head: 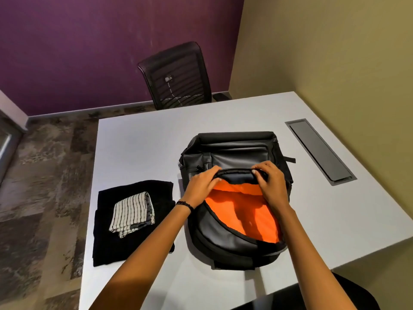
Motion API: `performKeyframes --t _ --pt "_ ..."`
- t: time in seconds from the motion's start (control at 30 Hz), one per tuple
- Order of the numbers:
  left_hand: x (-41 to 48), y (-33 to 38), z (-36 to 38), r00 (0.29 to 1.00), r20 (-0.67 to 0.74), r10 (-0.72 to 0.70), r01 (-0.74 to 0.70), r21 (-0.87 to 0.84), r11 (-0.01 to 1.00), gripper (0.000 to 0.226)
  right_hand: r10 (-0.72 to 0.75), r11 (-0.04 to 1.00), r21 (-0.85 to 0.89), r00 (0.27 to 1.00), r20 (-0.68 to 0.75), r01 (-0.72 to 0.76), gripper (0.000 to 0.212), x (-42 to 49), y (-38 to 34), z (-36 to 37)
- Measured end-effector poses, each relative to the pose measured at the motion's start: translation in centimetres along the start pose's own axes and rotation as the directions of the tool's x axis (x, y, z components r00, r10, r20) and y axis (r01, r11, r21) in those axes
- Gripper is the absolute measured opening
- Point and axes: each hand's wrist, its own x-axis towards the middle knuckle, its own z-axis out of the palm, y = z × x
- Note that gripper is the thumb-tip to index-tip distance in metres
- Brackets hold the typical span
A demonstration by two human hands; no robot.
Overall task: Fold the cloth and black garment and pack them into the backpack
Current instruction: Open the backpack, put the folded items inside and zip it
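Observation:
A black backpack (234, 151) lies flat on the white table (138, 139), its main compartment unzipped and showing orange lining (243, 211). My left hand (202, 184) grips the left part of the opening's upper edge. My right hand (271, 182) grips the same edge on the right, fingers curled over it. Left of the backpack lies the folded black garment (125, 238). A folded white cloth with dark stripes (133, 211) rests on top of it.
A black mesh office chair (178, 77) stands behind the table's far edge. A grey cable hatch (319, 148) is set into the table at the right. The table's left edge drops to patterned floor (44, 175). A yellow wall runs along the right.

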Motion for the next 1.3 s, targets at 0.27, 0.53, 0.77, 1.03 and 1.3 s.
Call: performKeyframes --t 0.27,0.53,0.77,1.03,1.3 --pt "1.8 -0.6 -0.8 0.978 -0.065 -0.198 0.187 -0.142 0.972 0.029 -0.077 0.982 -0.167 0.993 0.093 0.092 0.032 0.0 -0.7 1.1" --pt "-4.4 -4.6 -0.9 0.907 0.422 -0.022 0.098 -0.159 0.982 0.046 0.165 0.951 -0.296 0.665 0.728 0.088 0.035 -1.8 -0.6 1.0" --pt "-12.2 -9.6 -1.5 0.964 0.189 -0.186 0.211 -0.121 0.970 0.041 0.270 0.946 -0.323 0.575 0.772 -0.011 0.048 -7.3 0.2 2.9" --pt "-19.9 -16.0 -6.8 0.802 -0.214 -0.558 0.550 -0.101 0.829 0.043 0.253 0.960 -0.273 0.614 0.748 -0.064 0.033 -7.2 -3.1 6.2" --pt "-23.1 -19.6 -8.4 0.648 -0.174 -0.741 0.736 -0.108 0.669 0.061 0.042 0.991 -0.114 0.662 0.748 0.066 0.033 -6.5 -9.5 14.0"
